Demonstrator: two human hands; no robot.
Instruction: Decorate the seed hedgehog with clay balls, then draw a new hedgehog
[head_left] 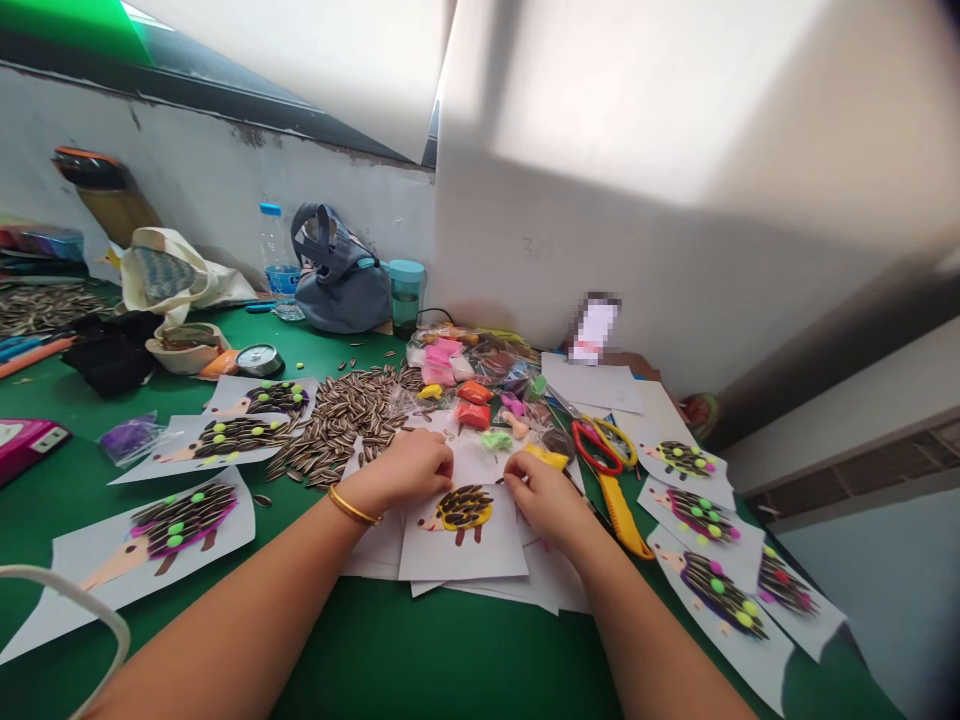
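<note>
Paper card (pixel 480 555): on a loose stack of paper sheets (pixel 540 590), mid-worktop (pixel 450 650), bearing a hedgehog picture with dark sunflower seeds (pixel 465 507) on a yellow body.
Left hand (pixel 397 472): curled, fingertips at the card's upper edge; any pinched item hidden, so grip impossible to tell.
Right hand (pixel 547 500): curled likewise, fingertips near the seeds; grip equally unclear.
Handling: probably light and floppy; safest by the bare paper margin, away from the seeds, likely easy to dislodge.
Nearby: yellow modelling clay (pixel 546 457) just beside the right hand; red-handled scissors (pixel 600 445); yellow utility knife (pixel 622 515); heap of loose sunflower seeds (pixel 341 425) left of the card.
</note>
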